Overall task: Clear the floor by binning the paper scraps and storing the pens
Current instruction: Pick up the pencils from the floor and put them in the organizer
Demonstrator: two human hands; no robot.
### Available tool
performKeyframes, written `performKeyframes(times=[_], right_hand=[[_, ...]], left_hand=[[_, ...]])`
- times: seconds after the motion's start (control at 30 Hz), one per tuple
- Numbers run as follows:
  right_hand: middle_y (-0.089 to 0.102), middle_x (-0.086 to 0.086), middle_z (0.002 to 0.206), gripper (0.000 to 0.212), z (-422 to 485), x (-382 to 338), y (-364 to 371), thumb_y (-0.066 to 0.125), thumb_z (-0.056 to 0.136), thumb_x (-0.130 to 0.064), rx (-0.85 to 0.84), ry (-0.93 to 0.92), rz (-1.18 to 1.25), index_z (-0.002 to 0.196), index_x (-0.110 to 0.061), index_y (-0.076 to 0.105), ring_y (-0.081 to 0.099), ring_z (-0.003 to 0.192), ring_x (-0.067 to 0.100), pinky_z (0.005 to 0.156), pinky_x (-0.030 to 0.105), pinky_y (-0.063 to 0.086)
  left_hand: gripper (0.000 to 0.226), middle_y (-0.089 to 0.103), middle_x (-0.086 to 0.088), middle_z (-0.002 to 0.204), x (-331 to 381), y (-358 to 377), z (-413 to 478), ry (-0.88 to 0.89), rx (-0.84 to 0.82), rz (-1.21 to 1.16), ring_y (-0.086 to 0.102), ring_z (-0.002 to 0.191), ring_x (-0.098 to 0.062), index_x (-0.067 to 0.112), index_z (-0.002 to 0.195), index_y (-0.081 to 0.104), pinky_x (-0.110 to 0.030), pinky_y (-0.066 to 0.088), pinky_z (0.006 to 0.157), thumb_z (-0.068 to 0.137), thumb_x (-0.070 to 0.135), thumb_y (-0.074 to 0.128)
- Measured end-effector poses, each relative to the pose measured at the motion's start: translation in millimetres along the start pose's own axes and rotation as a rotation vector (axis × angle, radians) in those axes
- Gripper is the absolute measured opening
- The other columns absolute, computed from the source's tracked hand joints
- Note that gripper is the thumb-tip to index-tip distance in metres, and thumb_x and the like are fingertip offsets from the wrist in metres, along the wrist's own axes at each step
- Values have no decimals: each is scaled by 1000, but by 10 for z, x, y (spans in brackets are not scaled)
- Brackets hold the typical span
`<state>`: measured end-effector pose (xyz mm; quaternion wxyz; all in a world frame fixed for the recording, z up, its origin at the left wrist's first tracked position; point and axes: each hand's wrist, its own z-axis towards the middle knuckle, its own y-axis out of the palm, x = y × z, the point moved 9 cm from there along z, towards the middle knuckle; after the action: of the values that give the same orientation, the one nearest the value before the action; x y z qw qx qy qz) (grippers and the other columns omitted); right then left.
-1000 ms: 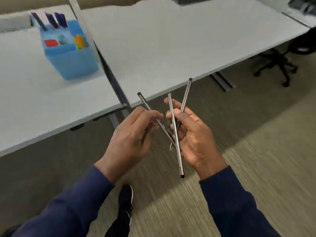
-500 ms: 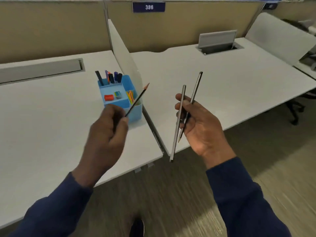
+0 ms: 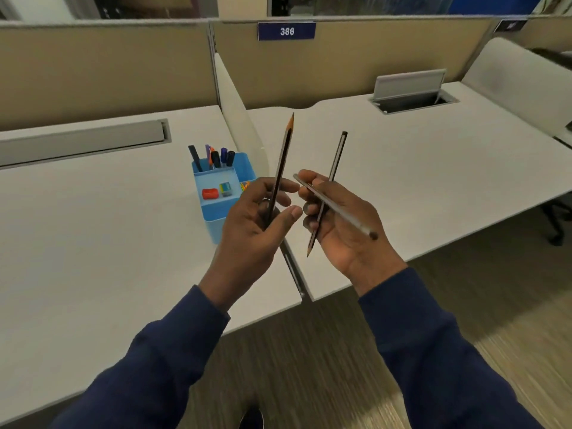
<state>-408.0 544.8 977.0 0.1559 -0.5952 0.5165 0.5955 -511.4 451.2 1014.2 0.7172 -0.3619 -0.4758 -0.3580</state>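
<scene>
My left hand [image 3: 251,224] grips one dark pencil [image 3: 283,156] that stands almost upright, tip up. My right hand [image 3: 343,224] holds two more: a dark pencil [image 3: 335,161] pointing up and away, and a pale grey one [image 3: 332,205] lying across the palm. Both hands hover over the desk edge, close together. Just behind my left hand stands a blue desk organiser [image 3: 216,193] with several pens [image 3: 216,156] upright in its back compartment and an orange eraser [image 3: 210,193] in a tray.
Two white desks [image 3: 93,227] meet at a low white divider [image 3: 235,119]. Beige partition walls with a sign "386" [image 3: 286,31] stand behind. An open cable flap [image 3: 408,85] sits on the right desk. Carpet floor [image 3: 309,351] lies below; my shoe [image 3: 252,418] shows at the bottom.
My left hand moved right toward my right hand and turned its pencil upright. One pencil in my right hand swung down to lie across the palm. The view tilted up slightly.
</scene>
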Motion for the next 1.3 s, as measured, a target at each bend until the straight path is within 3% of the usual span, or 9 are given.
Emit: performKeyframes(times=[0.17,0.3,0.47,0.67,0.8,0.93,1.1,1.17,1.3], right_hand=[[71,-1,88,20,150,-118,-24,57,96,-17,123,-101,-181,101,-24,76,61,80,16,71,29,50],[71,0,93,16,211,-277,9,58,96,-15,234,-239,-298,102,-25,68,56,73,11,61,23,49],[72,9,102,11,341,-395,141,60,96,-14,235,-312,-329,107,-18,62,54,75,12,65,26,46],[70,-4,88,6,475,-418,331,60,98,-18,170,-329,-371,103,-18,63,52,75,15,60,23,46],[75,0,103,27,562,-369,448,44,105,-31,104,-269,-313,100,-19,67,59,77,11,63,24,48],[62,3,105,19,458,-661,695,53,103,-29,44,-742,-950,111,-31,70,56,99,17,81,28,48],[62,6,75,23,262,-543,1104,66,95,-22,-151,-1241,-1727,116,-20,75,54,68,23,65,31,30],[67,7,84,26,294,-466,1146,63,95,-17,-218,-1161,-1700,119,-15,72,59,73,23,60,34,44],[68,8,119,46,429,-313,1197,58,90,-3,-273,-912,-1464,136,-11,60,61,99,13,82,30,57]], left_hand=[[29,64,15,78,-28,128,34,-98,-40,-180,61,67,-3,22,112,63,-16,48,56,90,41,63],[40,73,9,80,-246,218,41,-326,-53,-288,69,77,-5,29,114,59,-16,50,56,83,53,66],[14,69,6,73,-465,169,53,-469,-29,-378,55,73,-15,33,96,70,-26,43,55,98,37,57],[22,61,6,69,-589,29,154,-478,-36,-437,54,59,-5,36,92,75,-20,43,49,99,39,55],[23,59,3,67,-689,-109,219,-488,8,-515,53,57,-7,22,106,72,-21,41,47,102,28,50],[28,55,-3,67,-807,-300,237,-552,50,-642,51,52,-12,8,116,66,-24,40,45,102,22,46],[25,41,-5,64,-950,-504,254,-667,32,-708,37,47,-15,6,99,61,-28,35,44,97,18,39],[27,41,-3,61,-973,-554,273,-653,24,-674,35,46,-13,8,98,64,-27,34,43,99,23,41],[33,46,2,58,-1035,-725,381,-555,101,-573,40,47,-10,7,111,65,-26,40,44,104,30,42]])
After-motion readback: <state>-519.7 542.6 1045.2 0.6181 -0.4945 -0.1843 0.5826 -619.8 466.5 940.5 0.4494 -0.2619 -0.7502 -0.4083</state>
